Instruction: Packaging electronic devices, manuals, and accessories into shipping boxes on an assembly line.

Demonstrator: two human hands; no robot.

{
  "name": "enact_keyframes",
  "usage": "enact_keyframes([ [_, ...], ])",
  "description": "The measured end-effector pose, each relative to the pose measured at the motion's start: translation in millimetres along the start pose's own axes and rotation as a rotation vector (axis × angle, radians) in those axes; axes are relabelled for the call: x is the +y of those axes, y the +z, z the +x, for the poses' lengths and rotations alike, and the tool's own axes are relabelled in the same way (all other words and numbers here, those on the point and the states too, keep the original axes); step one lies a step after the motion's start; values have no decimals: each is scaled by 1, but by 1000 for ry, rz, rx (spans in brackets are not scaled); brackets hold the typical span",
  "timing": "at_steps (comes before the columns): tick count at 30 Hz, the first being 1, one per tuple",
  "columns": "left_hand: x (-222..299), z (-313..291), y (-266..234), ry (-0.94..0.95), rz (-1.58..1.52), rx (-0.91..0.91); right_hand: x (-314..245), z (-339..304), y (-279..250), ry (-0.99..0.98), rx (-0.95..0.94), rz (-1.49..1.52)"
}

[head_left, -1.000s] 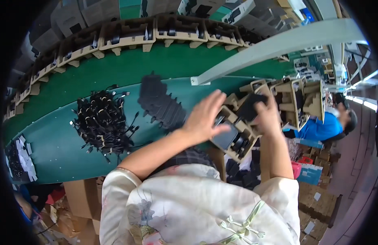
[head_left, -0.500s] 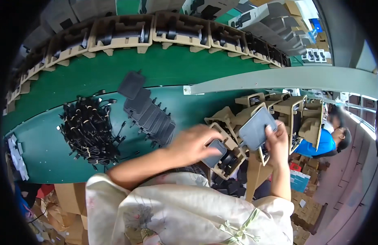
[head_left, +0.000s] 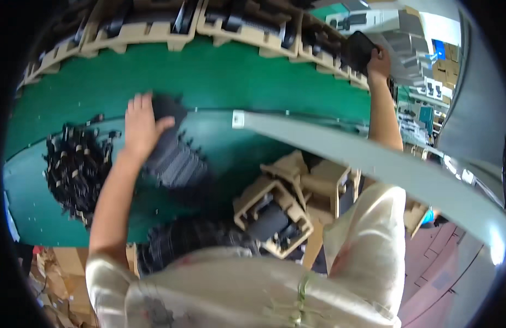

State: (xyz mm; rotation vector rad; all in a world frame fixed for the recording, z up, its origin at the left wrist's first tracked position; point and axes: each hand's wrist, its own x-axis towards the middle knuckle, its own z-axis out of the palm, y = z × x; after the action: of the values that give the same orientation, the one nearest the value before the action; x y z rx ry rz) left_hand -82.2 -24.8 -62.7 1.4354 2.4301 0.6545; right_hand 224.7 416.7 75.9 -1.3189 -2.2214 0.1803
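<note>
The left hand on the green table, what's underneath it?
The left hand rests on the top end of a fanned row of flat dark grey pieces lying on the green table. The piece directly under the palm is mostly covered, so its shape cannot be told.

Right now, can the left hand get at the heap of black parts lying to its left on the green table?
Probably yes: the left hand rests on a fanned row of dark flat pieces, and the heap of black parts lies uncovered just beside it.

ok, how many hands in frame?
2. The left hand rests on the row of dark flat parts; the right hand holds a dark flat part up by the far trays.
</note>
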Motion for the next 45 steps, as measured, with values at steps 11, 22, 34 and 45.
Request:
enact_keyframes([
  [11, 63, -80, -17, 21, -221, -177, 85, 18, 68, -70, -283, 95],
  [22, 95, 12, -32, -590, -1562, -101, -161, -41, 32, 13, -1196, 508],
  [34, 159, 33, -44, 202, -425, 61, -223, -103, 13, -637, -1323, 17],
  [45, 55, -90, -40, 53, -240, 139, -134, -46, 79, 291, -640, 636],
])
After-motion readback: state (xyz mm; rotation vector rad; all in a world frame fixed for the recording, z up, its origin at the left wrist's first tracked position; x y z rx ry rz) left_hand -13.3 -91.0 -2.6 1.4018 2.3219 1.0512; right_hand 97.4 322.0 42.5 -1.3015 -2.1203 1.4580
